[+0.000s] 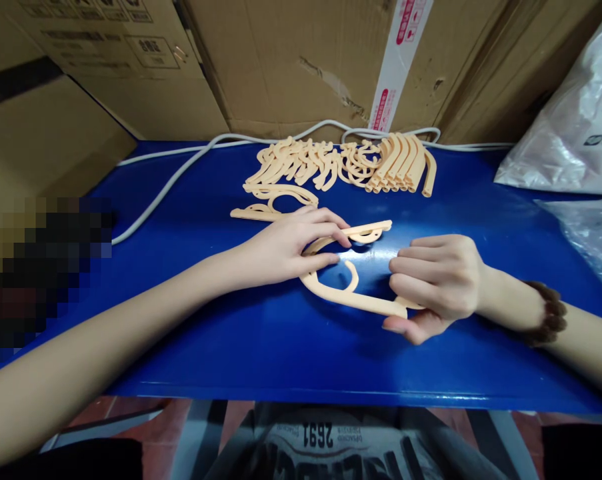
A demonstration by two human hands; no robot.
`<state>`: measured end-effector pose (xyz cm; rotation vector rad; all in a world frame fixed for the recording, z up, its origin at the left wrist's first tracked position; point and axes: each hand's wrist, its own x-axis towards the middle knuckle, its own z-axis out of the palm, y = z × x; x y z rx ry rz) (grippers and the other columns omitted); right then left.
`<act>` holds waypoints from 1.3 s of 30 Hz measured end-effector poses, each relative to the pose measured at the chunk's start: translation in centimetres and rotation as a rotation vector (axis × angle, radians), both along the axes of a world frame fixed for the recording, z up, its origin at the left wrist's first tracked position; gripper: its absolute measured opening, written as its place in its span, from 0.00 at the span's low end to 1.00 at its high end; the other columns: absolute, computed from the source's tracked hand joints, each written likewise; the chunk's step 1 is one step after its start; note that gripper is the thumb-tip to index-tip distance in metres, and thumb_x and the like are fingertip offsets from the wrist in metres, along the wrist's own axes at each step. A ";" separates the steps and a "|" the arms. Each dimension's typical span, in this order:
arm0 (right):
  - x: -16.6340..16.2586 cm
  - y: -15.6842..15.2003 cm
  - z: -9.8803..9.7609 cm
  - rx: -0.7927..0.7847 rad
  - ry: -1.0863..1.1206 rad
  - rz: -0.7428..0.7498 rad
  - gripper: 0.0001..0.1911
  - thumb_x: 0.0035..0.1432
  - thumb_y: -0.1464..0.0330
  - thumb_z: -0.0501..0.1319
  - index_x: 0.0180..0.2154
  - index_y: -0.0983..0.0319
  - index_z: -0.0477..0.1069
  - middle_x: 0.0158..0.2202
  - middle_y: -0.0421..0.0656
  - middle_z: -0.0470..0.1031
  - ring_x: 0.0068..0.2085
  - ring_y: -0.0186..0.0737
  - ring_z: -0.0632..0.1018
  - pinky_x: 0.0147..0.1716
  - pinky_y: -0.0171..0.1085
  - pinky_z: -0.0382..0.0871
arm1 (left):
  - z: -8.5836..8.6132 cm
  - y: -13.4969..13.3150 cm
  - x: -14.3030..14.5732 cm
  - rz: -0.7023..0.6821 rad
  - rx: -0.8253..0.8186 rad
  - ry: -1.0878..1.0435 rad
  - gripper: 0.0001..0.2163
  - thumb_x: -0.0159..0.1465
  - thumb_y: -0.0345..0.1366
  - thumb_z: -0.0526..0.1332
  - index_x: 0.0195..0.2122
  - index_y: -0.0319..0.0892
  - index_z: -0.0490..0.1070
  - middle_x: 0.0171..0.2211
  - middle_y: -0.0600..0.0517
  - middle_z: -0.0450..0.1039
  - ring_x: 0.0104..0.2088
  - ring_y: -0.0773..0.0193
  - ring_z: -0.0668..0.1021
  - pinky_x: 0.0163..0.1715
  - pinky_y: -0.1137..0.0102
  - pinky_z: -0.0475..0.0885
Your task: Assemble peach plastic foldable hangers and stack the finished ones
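My left hand (293,243) pinches the upper arm of a peach plastic hanger-shaped part (348,299), fingers closed round it over the blue table (261,347). My right hand (438,283) is curled round the lower right end of the same part, thumb underneath. The part lies just above the tabletop, its hook curving inward between both hands. A brown bead bracelet (545,312) sits on my right wrist.
A row of several matching peach parts (341,163) lies at the table's far side, with two loose ones (273,203) nearer. A white cable (181,175) runs along the back. Cardboard boxes (301,60) stand behind; plastic bags (575,127) lie at the right.
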<state>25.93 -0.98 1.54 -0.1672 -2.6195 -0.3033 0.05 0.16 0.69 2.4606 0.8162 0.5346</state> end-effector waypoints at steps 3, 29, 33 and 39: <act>0.1 0.0 -0.2 0.026 -0.005 0.001 0.22 0.68 0.56 0.50 0.23 0.58 0.57 0.20 0.36 0.60 0.22 0.34 0.60 0.23 0.39 0.52 | -0.2 0.2 -0.1 0.019 0.004 -0.032 0.08 0.70 0.33 0.57 0.46 0.43 0.74 0.51 0.48 0.71 0.53 0.58 0.72 0.56 0.61 0.65; 0.4 1.9 -0.9 -1.056 0.600 -0.175 0.27 0.66 0.56 0.55 0.18 0.59 0.52 0.17 0.35 0.50 0.21 0.31 0.54 0.22 0.37 0.49 | 0.7 -1.0 0.8 0.030 -0.440 -0.203 0.15 0.72 0.42 0.53 0.48 0.40 0.74 0.46 0.50 0.75 0.45 0.63 0.76 0.47 0.71 0.69; 0.3 1.6 -0.1 -0.997 0.456 -0.181 0.27 0.65 0.56 0.58 0.18 0.60 0.54 0.18 0.34 0.50 0.21 0.29 0.53 0.21 0.36 0.44 | 0.6 -0.8 0.8 0.053 -0.493 -0.208 0.14 0.66 0.41 0.62 0.51 0.43 0.74 0.47 0.51 0.76 0.44 0.63 0.77 0.41 0.71 0.70; 0.1 1.3 0.4 -0.934 0.404 -0.202 0.27 0.66 0.57 0.56 0.19 0.61 0.54 0.18 0.34 0.50 0.21 0.28 0.52 0.20 0.35 0.44 | 0.7 -0.8 0.7 -0.009 -0.486 -0.220 0.13 0.70 0.42 0.58 0.49 0.43 0.75 0.48 0.52 0.76 0.47 0.63 0.76 0.47 0.72 0.69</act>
